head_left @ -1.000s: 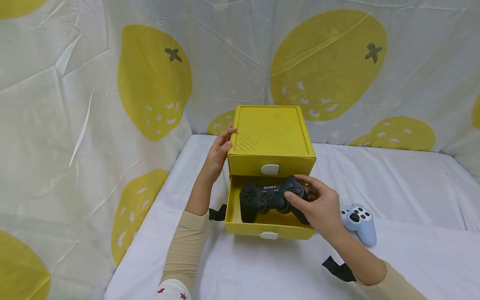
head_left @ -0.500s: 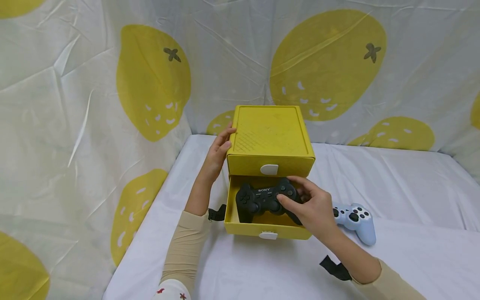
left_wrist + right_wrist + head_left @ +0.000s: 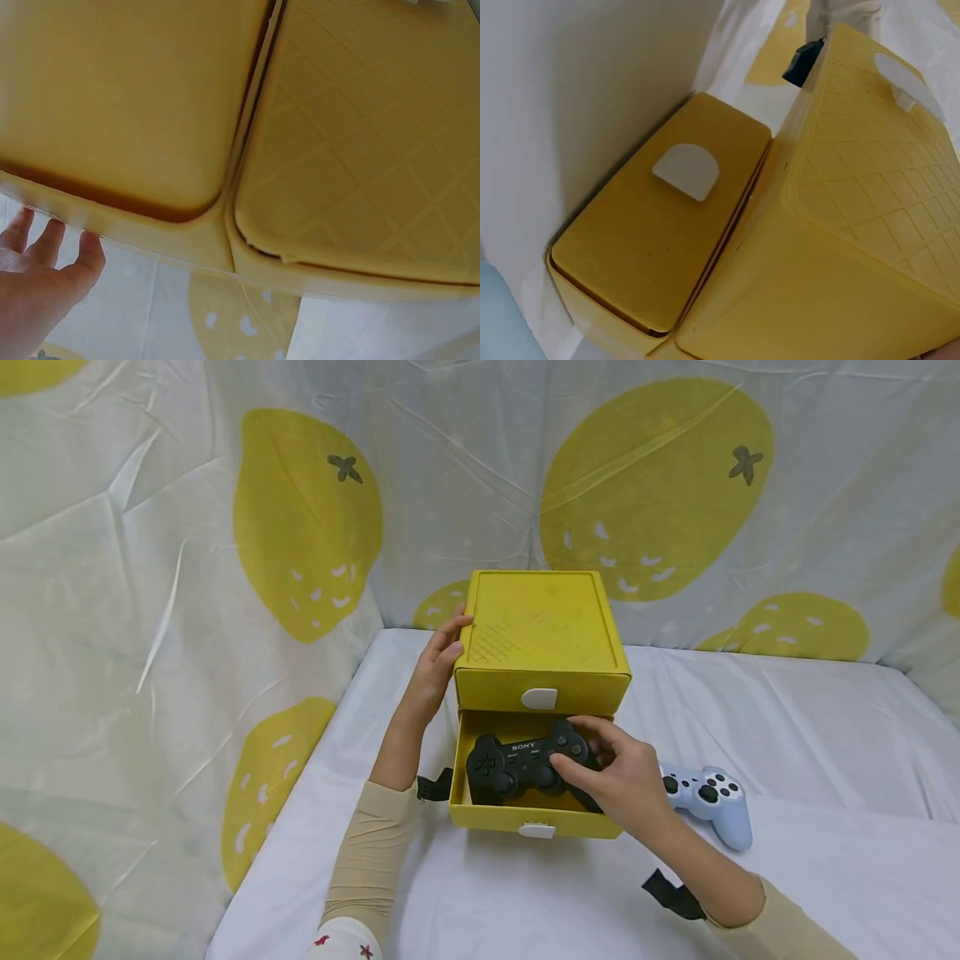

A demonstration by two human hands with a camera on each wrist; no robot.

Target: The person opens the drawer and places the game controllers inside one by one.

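Note:
A small yellow two-drawer box point(image 3: 543, 622) stands with its lower drawer point(image 3: 480, 816) pulled out and its upper drawer shut. My right hand point(image 3: 630, 777) grips the right end of a black Sony game controller point(image 3: 517, 768), thumb on its face. The controller lies inside the lower drawer, tilted, its left end lower. At the box's left side, the fingertips of my left hand point(image 3: 433, 672) rest against the wall near the top edge. In the left wrist view, the left hand's fingers point(image 3: 90, 259) touch the yellow side. The right wrist view shows mostly drawer fronts point(image 3: 652, 247).
A light blue game controller point(image 3: 712, 802) lies on the white cloth point(image 3: 825, 877) right of the box, partly behind my right wrist. Black straps point(image 3: 671, 895) hang at both wrists. A lemon-print curtain point(image 3: 465, 468) rises behind and to the left.
The black controller and my right hand have moved left and slightly down in the drawer, mostly in the first half second. More of the light blue controller shows. My left hand stays put.

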